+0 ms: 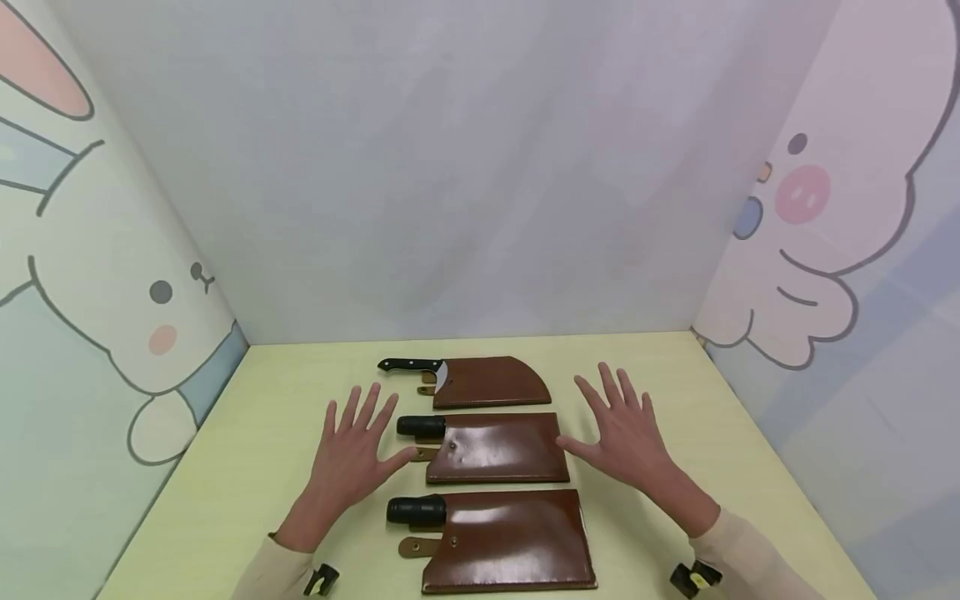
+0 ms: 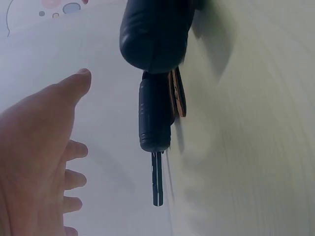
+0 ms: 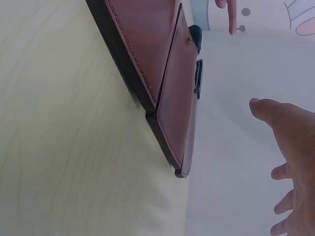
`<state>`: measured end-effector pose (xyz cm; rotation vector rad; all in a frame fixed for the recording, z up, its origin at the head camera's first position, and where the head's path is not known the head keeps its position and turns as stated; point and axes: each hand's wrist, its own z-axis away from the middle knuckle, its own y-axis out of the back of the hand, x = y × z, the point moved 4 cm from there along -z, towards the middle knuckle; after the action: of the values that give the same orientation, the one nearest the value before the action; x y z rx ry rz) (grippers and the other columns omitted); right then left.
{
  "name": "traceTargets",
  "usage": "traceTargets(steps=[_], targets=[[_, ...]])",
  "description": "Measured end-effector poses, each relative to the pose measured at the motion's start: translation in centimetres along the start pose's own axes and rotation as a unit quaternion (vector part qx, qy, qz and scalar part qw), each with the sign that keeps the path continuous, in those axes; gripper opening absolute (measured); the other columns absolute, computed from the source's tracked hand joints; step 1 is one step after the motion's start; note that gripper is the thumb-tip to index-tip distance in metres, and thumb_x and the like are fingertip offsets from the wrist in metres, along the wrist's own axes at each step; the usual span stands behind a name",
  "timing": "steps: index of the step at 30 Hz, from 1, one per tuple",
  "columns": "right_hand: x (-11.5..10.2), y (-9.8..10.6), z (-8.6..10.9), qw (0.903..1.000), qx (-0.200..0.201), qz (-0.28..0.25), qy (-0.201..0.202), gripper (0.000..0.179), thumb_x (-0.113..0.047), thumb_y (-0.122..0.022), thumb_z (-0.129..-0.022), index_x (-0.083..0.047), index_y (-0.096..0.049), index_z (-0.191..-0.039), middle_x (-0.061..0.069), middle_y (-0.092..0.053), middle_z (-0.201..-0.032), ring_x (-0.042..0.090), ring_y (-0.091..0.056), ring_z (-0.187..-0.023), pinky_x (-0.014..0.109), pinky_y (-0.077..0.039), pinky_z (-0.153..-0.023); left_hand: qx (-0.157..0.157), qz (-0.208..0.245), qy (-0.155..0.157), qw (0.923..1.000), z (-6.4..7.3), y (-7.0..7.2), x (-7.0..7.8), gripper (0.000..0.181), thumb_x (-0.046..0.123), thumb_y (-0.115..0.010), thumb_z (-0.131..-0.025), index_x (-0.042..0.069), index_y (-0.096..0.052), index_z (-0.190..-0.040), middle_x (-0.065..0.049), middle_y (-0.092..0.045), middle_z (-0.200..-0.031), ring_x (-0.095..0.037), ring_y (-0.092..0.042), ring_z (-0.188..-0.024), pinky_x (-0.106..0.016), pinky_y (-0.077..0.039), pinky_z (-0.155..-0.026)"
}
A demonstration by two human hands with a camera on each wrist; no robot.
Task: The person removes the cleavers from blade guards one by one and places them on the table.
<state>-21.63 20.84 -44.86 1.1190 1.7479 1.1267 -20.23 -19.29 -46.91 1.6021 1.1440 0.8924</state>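
In my head view, the left hand [image 1: 350, 458] and right hand [image 1: 626, 436] are spread wide on either side of three sheathed knives [image 1: 498, 448], rowed on the table [image 1: 258, 467]. Only my left wrist view shows the handles [image 2: 155, 114] end-on; only my right, the sheaths' thick, dark edges [image 3: 124, 59].

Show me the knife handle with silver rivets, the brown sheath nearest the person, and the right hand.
Riveted black knife handle [image 1: 412, 365]: head view, middle of the grip.
Nearest brown knife sheath [image 1: 510, 542]: head view, middle of its glossy upper face.
Right hand [image 1: 627, 435]: head view, back of the hand.
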Motion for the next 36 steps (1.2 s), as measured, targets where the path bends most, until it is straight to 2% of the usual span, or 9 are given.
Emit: traceTargets(steps=[4, 9, 15, 19, 25, 30, 36], targets=[[-0.6, 0.4, 0.3, 1.0, 0.001, -0.007, 0.005, 0.099, -0.074, -0.07, -0.08, -0.019, -0.041, -0.157, 0.02, -0.025, -0.166, 0.047, -0.023, -0.15, 0.075, -0.029, -0.105, 0.011, 0.004, -0.007, 0.9999, 0.4, 0.3, 0.3, 0.089, 0.07, -0.063, -0.088, 0.016, -0.045, -0.156, -0.015, -0.034, -0.164, -0.042, -0.027, -0.151, -0.067, -0.02, -0.116], [-1.4, 0.7, 0.8, 0.9995, -0.003, -0.027, 0.017, 0.099, -0.074, -0.07, -0.08, -0.019, -0.04, -0.158, 0.018, -0.027, -0.166, 0.045, -0.023, -0.151, 0.074, -0.031, -0.106, 0.012, 0.033, -0.017, 0.9992, 0.8, 0.5, 0.8, 0.085, 0.069, -0.062, -0.09, 0.015, -0.047, -0.154, -0.015, -0.037, -0.162, -0.042, -0.031, -0.15, -0.065, -0.023, -0.115], [-2.4, 0.7, 1.8, 0.9981, -0.002, -0.041, 0.047, 0.098, -0.073, -0.069, -0.082, -0.018, -0.041, -0.157, 0.018, -0.035, -0.162, 0.046, -0.029, -0.148, 0.068, -0.035, -0.107, -0.019, 0.084, -0.033, 0.9958, 1.6, 0.5, 1.4, 0.084, 0.067, -0.06, -0.093, 0.01, -0.046, -0.154, -0.016, -0.039, -0.161, -0.042, -0.033, -0.149, -0.063, -0.029, -0.114], [-2.9, 0.2, 2.7, 0.9962, -0.001, -0.048, 0.072, 0.097, -0.074, -0.068, -0.082, -0.017, -0.042, -0.157, 0.017, -0.036, -0.162, 0.044, -0.032, -0.147, 0.062, -0.036, -0.11, -0.037, 0.1, -0.038, 0.9936, 2.4, 0.1, 1.4, 0.084, 0.066, -0.061, -0.093, 0.01, -0.047, -0.154, -0.015, -0.04, -0.161, -0.04, -0.034, -0.149, -0.06, -0.03, -0.115], [-3.8, -0.8, 4.3, 0.9909, -0.029, -0.078, 0.106, 0.097, -0.074, -0.07, -0.082, -0.02, -0.041, -0.158, 0.01, -0.033, -0.165, 0.039, -0.033, -0.149, 0.062, -0.038, -0.107, -0.053, 0.097, -0.026, 0.9935, 3.8, -0.5, 1.7, 0.08, 0.067, -0.059, -0.094, 0.01, -0.052, -0.15, -0.015, -0.046, -0.157, -0.039, -0.04, -0.146, -0.059, -0.034, -0.113], [-4.4, -1.4, 5.5, 0.9862, -0.042, -0.094, 0.129, 0.096, -0.068, -0.075, -0.08, -0.022, -0.041, -0.158, 0.009, -0.038, -0.162, 0.038, -0.036, -0.148, 0.062, -0.041, -0.106, -0.063, 0.112, -0.021, 0.9915, 4.6, -0.8, 2.2, 0.077, 0.067, -0.058, -0.095, 0.012, -0.054, -0.149, -0.013, -0.05, -0.153, -0.037, -0.045, -0.142, -0.057, -0.038, -0.111], [-5.1, -2.1, 7.1, 0.9817, -0.065, -0.106, 0.144, 0.098, -0.072, -0.072, -0.081, -0.021, -0.04, -0.159, 0.007, -0.037, -0.164, 0.035, -0.038, -0.148, 0.059, -0.043, -0.106, -0.111, 0.137, -0.012, 0.9843, 5.5, -1.3, 2.8, 0.081, 0.072, -0.054, -0.093, 0.014, -0.054, -0.149, -0.01, -0.052, -0.152, -0.036, -0.048, -0.139, -0.055, -0.04, -0.11]])
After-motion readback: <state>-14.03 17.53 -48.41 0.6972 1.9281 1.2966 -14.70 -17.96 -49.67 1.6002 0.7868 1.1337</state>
